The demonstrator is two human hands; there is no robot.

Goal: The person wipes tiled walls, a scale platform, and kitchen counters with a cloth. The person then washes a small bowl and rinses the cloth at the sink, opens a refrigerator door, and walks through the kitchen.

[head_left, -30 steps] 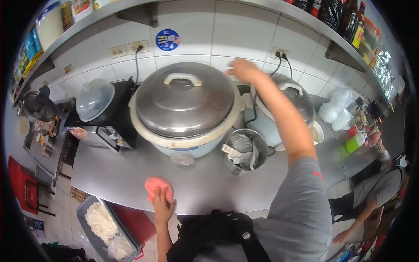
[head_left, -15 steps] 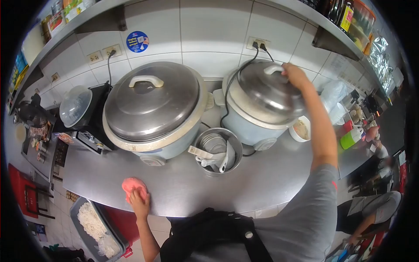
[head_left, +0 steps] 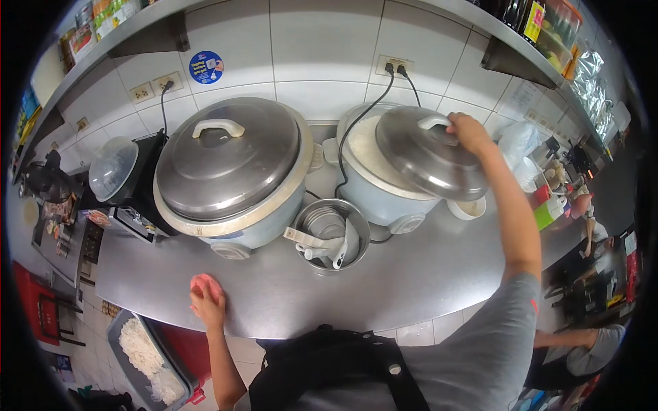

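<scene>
My right hand (head_left: pixel 469 133) grips the pale handle of a metal pot lid (head_left: pixel 421 156). That lid is shifted to the right over the right rice cooker (head_left: pixel 394 202), leaving its left side uncovered. White contents that look like rice (head_left: pixel 364 149) show in the gap. At the counter's front left, my left hand (head_left: pixel 208 309) is closed over a bunched pink cloth (head_left: pixel 214 285); part of the cloth is hidden under the fingers. The left rice cooker (head_left: pixel 257 229) has its own metal lid (head_left: pixel 233 164) on.
Between the cookers stands a metal pot (head_left: pixel 363 250) holding white-handled utensils. A white bowl (head_left: pixel 468 208) sits beside the right cooker. Black cords (head_left: pixel 356 127) run to the wall outlet. Below left is a grey tub (head_left: pixel 130 356) with rice. Another person (head_left: pixel 582 349) stands at right.
My right hand has moved the lid rightward and slightly down, uncovering more of the right cooker's inside. My left hand and the cloth have shifted slightly on the counter.
</scene>
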